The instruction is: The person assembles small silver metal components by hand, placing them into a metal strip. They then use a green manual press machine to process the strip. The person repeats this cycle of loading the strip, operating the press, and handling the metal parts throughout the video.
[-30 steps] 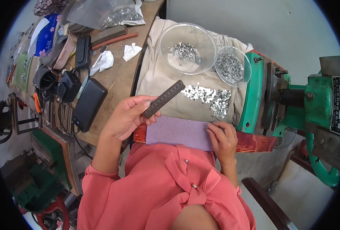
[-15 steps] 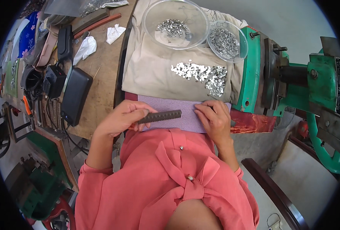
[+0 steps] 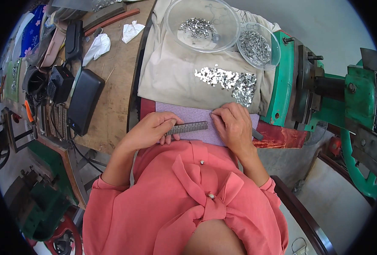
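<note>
A dark grey metal bar with a row of notches (image 3: 191,127) is gripped at its left end by my left hand (image 3: 154,128), thumb on top and fingers below. Its free end points right, above a purple checked mat (image 3: 180,109). To the right of that end, my right hand (image 3: 231,125) rests over the mat with its fingers bent and fingertips together; whatever may be between them is too small to make out. Beside that hand's wrist lies a short dark flat bar (image 3: 257,134). Beyond the right hand, small shiny metal pieces (image 3: 224,78) are spread on a beige cloth (image 3: 167,85).
Two clear round tubs, a larger one (image 3: 171,32) and a smaller one (image 3: 277,55), hold small metal parts at the back. A green machine (image 3: 280,89) stands on the right. The wooden table (image 3: 118,91) on the left bears a black power bank (image 3: 85,102) and crumpled tissues (image 3: 97,49).
My left hand has moved slightly right with the notched bar and turned it, so its notched face shows more. My right hand has shifted a little up and left; its fingers stay bent.
</note>
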The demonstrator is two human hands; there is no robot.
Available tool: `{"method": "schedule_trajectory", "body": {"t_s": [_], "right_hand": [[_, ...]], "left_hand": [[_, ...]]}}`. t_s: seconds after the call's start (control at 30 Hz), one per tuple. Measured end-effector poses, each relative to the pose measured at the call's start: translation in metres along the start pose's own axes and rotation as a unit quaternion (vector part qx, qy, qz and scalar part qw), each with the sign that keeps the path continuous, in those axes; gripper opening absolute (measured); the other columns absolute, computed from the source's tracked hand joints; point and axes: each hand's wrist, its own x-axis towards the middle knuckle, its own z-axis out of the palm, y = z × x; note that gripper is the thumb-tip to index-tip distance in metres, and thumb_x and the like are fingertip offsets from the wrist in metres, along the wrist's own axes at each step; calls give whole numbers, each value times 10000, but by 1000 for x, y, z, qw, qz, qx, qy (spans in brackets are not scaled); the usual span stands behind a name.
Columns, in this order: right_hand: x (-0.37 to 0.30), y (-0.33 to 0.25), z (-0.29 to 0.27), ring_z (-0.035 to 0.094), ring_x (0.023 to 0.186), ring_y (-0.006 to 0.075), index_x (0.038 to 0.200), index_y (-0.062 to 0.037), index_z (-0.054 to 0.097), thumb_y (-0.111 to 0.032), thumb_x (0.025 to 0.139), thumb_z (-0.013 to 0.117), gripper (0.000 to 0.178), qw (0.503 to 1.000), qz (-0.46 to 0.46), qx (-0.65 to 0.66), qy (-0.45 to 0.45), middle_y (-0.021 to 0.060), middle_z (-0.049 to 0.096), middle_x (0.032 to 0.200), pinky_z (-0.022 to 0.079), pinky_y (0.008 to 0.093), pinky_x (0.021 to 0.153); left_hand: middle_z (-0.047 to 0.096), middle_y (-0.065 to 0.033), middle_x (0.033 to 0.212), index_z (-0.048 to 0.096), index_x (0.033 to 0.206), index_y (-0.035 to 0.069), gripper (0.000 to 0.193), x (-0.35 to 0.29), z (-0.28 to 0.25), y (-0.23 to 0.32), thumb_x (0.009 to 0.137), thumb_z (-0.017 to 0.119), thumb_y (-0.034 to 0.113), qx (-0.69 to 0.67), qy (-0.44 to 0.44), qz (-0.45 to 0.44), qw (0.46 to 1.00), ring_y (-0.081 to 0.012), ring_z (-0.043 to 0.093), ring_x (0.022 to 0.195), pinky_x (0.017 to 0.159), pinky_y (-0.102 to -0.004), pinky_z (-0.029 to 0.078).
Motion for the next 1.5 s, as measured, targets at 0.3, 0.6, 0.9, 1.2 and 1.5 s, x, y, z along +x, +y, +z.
{"method": "schedule_trajectory", "body": {"t_s": [0.3,0.6,0.9,1.2,1.5], "right_hand": [[10,-8,6,576,826,242,883,-107,654,-115,746,763,175,999,-3,-24,-31,40,556,861,439,372,734],[15,-13,7,519,838,242,835,-65,576,-120,784,562,76,985,-60,-136,-92,86,497,849,415,348,752],[11,-20,11,522,839,235,811,-76,568,-126,779,567,59,981,-48,-175,-72,78,490,828,417,348,751],[14,6,2,547,879,301,879,-69,567,-132,827,597,87,998,-57,-37,-8,114,546,898,430,399,777],[68,41,-80,583,930,314,958,-72,603,-40,830,709,169,941,-48,-170,288,104,606,963,426,414,816]], "left_hand": [[690,-71,880,554,1179,1,246,-7,7,-4,980,611,133,15,48,43,998,-71,598,657,566,-215,483],[662,-111,788,611,1029,10,272,-9,21,2,813,746,105,183,144,101,967,-178,585,639,621,-323,474],[594,-116,955,672,1024,35,255,-11,29,3,798,753,122,299,214,165,915,-273,666,741,656,-374,523],[610,-107,994,688,1050,45,273,-11,29,-3,801,753,135,295,215,156,918,-269,664,756,674,-364,531],[594,-101,987,685,1060,35,284,-11,27,-7,801,751,131,286,214,165,919,-261,632,757,675,-358,515]]}}
